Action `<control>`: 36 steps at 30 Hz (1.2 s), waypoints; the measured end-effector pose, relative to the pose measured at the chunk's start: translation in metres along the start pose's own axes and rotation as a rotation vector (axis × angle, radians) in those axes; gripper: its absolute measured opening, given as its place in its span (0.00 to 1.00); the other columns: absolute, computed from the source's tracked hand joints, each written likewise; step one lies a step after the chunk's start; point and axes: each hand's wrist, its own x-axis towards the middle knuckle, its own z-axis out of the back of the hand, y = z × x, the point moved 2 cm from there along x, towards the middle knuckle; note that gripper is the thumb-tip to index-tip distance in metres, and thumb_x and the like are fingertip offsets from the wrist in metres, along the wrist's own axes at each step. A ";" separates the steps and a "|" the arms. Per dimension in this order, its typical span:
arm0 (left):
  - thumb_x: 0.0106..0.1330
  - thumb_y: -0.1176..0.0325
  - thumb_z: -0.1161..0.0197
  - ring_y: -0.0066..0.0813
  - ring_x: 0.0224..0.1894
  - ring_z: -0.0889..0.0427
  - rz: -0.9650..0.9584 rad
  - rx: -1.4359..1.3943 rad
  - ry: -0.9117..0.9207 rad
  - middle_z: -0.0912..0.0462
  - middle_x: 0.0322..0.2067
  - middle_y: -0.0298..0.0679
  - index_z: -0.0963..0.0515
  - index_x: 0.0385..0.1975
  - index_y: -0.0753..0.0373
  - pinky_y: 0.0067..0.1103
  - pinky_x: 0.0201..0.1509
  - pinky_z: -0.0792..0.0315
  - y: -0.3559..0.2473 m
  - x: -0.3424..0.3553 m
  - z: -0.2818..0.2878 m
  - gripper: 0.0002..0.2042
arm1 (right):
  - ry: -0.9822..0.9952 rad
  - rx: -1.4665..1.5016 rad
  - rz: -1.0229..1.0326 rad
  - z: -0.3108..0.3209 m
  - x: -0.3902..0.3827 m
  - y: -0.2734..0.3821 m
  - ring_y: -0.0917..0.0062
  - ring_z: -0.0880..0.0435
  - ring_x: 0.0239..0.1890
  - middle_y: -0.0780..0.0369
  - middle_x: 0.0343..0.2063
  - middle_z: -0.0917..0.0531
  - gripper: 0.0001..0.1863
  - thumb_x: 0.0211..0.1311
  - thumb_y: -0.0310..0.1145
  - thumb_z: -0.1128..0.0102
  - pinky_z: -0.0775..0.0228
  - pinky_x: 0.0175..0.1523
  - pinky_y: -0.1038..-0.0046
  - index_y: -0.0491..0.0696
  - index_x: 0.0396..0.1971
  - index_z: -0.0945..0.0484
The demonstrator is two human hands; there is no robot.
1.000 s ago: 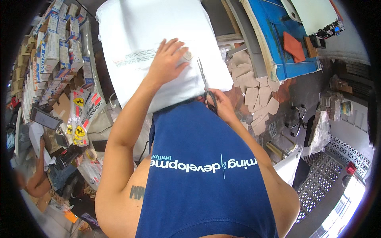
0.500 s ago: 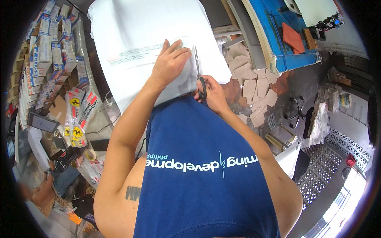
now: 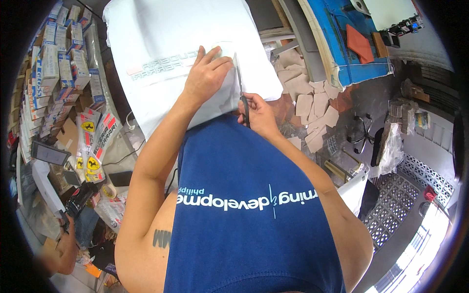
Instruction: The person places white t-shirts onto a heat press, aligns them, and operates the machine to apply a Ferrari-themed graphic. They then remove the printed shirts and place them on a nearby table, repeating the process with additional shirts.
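Observation:
My left hand lies with fingers spread on a thin translucent sheet, beside its mirrored lettering. Under it is a table wrapped in white material. At the right side of the sheet, my right hand grips a pair of scissors by the dark handles. Their blades point away from me and stand just right of my left fingertips. Whether the blades touch the sheet is hard to tell.
Stacked cartons fill the left side, with printed stickers and a dark phone-like slab nearer. Brown cardboard pieces litter the floor at right, below a blue-sided table. Another person's arm shows at lower left.
The scissors have turned so their handles show more edge-on, and the blades look closer together. My left hand stays on the sheet. The other person's arm at lower left has moved.

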 end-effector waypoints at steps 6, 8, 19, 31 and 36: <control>0.65 0.75 0.31 0.43 0.62 0.17 0.017 -0.020 -0.011 0.10 0.47 0.33 0.12 0.42 0.58 0.55 0.73 0.33 -0.002 0.001 0.003 0.08 | -0.016 -0.033 -0.004 -0.001 0.006 0.004 0.84 0.18 0.27 0.63 0.34 0.17 0.28 0.75 0.40 0.33 0.28 0.28 0.81 0.39 0.66 0.30; 0.65 0.75 0.31 0.43 0.61 0.16 0.023 -0.037 -0.017 0.10 0.47 0.33 0.13 0.42 0.58 0.55 0.73 0.33 -0.005 0.000 0.005 0.08 | -0.024 -0.033 0.003 -0.002 0.012 0.008 0.84 0.18 0.27 0.63 0.34 0.17 0.29 0.75 0.41 0.33 0.28 0.27 0.81 0.39 0.66 0.30; 0.65 0.74 0.31 0.41 0.59 0.14 0.029 -0.079 -0.055 0.10 0.46 0.34 0.13 0.41 0.58 0.53 0.73 0.33 -0.011 -0.001 0.011 0.07 | -0.025 0.013 0.016 -0.001 0.016 0.018 0.83 0.17 0.27 0.63 0.33 0.17 0.28 0.74 0.42 0.32 0.27 0.26 0.80 0.39 0.64 0.28; 0.63 0.76 0.32 0.39 0.60 0.15 0.033 -0.103 -0.056 0.11 0.46 0.34 0.14 0.41 0.59 0.54 0.74 0.34 -0.015 -0.006 0.009 0.08 | -0.047 0.017 -0.009 0.000 0.024 0.017 0.83 0.17 0.26 0.63 0.34 0.16 0.26 0.74 0.38 0.32 0.28 0.25 0.80 0.38 0.62 0.27; 0.63 0.71 0.29 0.41 0.59 0.18 0.079 -0.116 -0.021 0.14 0.48 0.36 0.15 0.45 0.58 0.55 0.76 0.38 -0.020 -0.007 0.015 0.11 | -0.112 0.029 -0.007 0.021 0.017 0.008 0.82 0.18 0.26 0.61 0.36 0.16 0.22 0.76 0.32 0.37 0.28 0.24 0.79 0.42 0.65 0.27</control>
